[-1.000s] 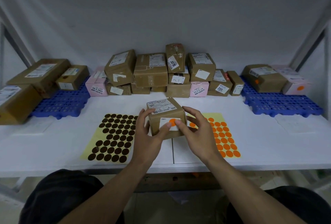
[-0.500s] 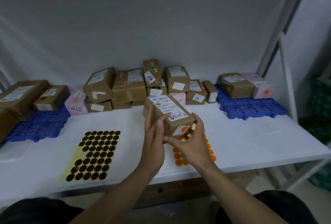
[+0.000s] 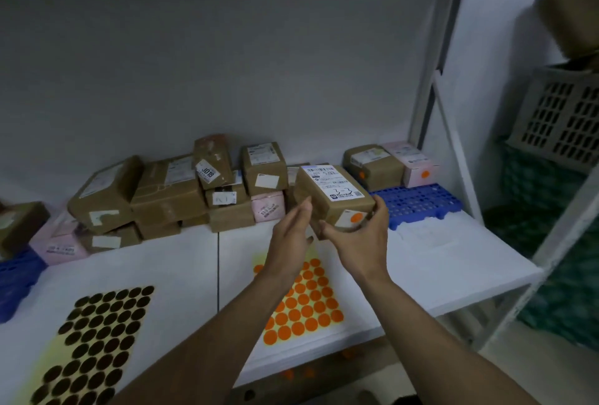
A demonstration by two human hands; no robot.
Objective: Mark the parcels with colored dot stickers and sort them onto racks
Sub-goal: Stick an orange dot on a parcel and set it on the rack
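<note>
Right hand (image 3: pixel 356 239) grips the parcel (image 3: pixel 327 190) — fingers curled round its near end, by the orange dot (image 3: pixel 356 218); left hand (image 3: pixel 291 236) flat, fingers straight, alongside.

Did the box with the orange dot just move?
Yes. The box moved right and away: it was at the orange sticker sheet's left edge, now it is held beyond its far end, near the blue rack.

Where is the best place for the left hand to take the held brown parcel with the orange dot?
Take the parcel on its long left side face, coming from the left. The right hand grips the near end by the orange dot, and the left hand is open beside that free, flat face.
</note>
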